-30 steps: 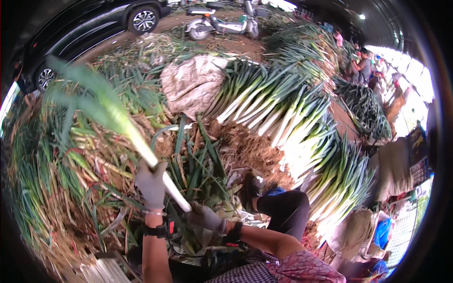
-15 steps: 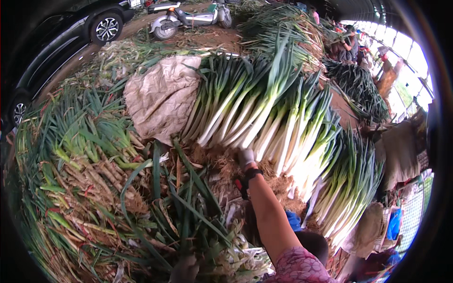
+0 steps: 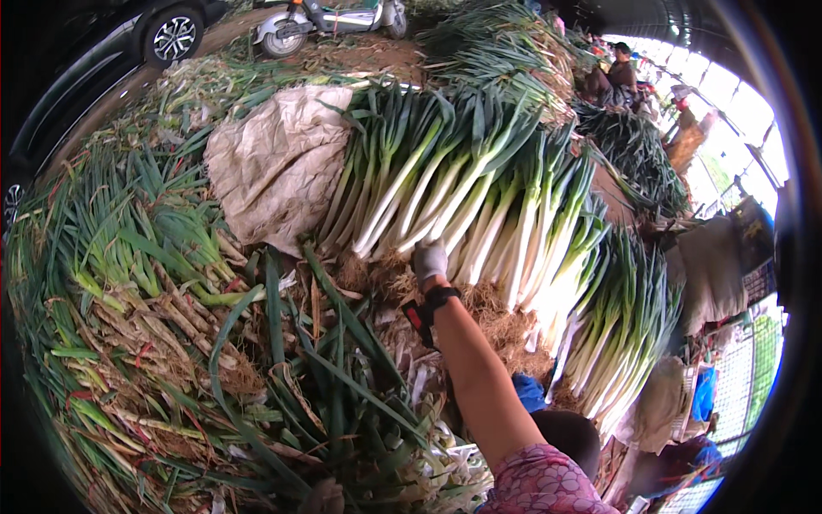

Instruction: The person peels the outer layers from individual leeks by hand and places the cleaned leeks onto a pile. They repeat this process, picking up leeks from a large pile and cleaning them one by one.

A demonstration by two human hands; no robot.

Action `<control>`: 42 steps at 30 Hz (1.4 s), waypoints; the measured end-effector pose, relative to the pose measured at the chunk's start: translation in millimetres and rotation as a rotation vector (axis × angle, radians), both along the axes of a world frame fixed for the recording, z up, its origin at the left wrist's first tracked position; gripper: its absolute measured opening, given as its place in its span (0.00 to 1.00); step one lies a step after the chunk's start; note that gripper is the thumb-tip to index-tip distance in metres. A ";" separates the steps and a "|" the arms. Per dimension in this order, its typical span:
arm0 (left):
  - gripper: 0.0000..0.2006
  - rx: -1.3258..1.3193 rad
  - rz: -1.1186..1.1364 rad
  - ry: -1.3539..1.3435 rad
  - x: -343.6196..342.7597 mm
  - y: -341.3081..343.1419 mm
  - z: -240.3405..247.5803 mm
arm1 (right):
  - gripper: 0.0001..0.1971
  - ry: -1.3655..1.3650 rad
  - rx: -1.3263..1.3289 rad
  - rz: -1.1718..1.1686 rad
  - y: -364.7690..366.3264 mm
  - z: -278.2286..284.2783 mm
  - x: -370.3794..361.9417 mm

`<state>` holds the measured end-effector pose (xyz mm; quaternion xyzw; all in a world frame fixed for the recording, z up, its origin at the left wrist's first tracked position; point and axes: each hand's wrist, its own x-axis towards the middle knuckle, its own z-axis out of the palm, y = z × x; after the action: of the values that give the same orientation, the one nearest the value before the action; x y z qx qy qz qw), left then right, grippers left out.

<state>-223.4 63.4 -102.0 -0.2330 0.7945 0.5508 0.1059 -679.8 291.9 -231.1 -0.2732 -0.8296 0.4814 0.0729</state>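
My right hand (image 3: 431, 260), in a pale glove with a black-and-red band at the wrist, is at the root end of a row of leeks (image 3: 467, 201). Its fingers are closed round the white lower end of one leek (image 3: 469, 199), partly hidden by the back of the hand. The leeks lie side by side, white shanks toward me and green leaves away, with brown roots (image 3: 505, 317) along the near edge. A dim brownish shape at the bottom edge may be my left hand (image 3: 325, 496); its fingers cannot be made out.
A crumpled beige sack (image 3: 278, 163) covers the row's left end. Untrimmed leeks (image 3: 171, 308) are heaped at left, loose leaves (image 3: 342, 377) nearer me. More leeks (image 3: 621, 334) lie at right. Beyond are a scooter (image 3: 330, 21), a dark car (image 3: 94, 68) and a seated person (image 3: 621, 73).
My right hand has pushed slightly away from me at the leeks' root ends. The leek whose leaves stood up above the row now lies down among the others. The view has shifted slightly.
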 end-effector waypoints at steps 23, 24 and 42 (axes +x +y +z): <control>0.16 -0.061 -0.174 0.029 -9.8 -1.5 -25.5 | 0.21 0.427 0.535 0.851 4.6 -69.6 37.6; 0.16 0.040 -0.013 -0.156 -4.5 -10.1 -24.9 | 0.21 0.433 0.456 0.930 -34.6 -89.7 51.6; 0.18 -0.114 -0.064 0.205 54.7 -59.5 36.2 | 0.21 0.748 -0.071 1.018 -315.6 78.7 193.7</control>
<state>-168.8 3.9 -65.8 -0.1556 0.8382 0.5220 0.0280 -486.0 -23.7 -152.4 0.3400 -0.7576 0.5461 0.1107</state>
